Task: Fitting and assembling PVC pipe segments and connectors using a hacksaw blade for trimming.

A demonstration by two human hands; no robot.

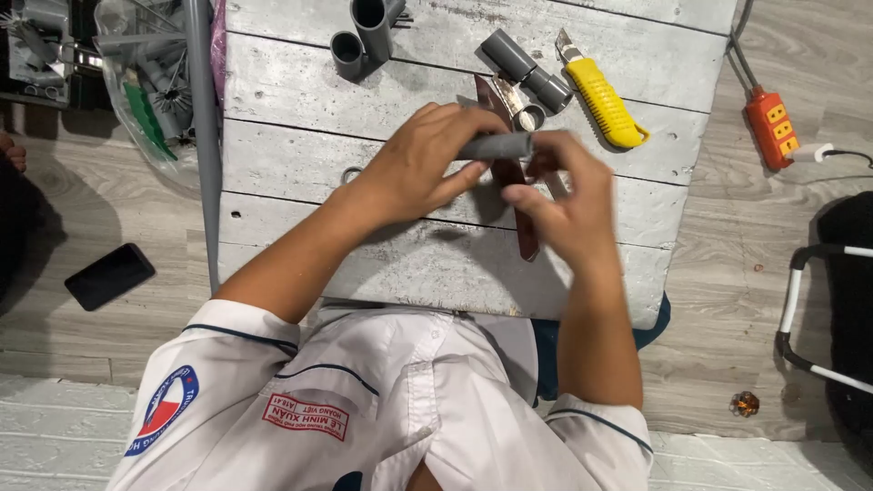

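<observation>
We grip a short grey pipe piece above the middle of the grey plank table: left hand wraps one end, right hand pinches the other. It looks light, rigid and smooth; we judge end grips firmest.

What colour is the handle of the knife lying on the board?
Yellow handle on the knife, clearest in the head view.

Workshop: pipe fittings, utility knife, rough workbench.

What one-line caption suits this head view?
Both hands, left and right, hold a short grey pipe above a plank table.
</observation>
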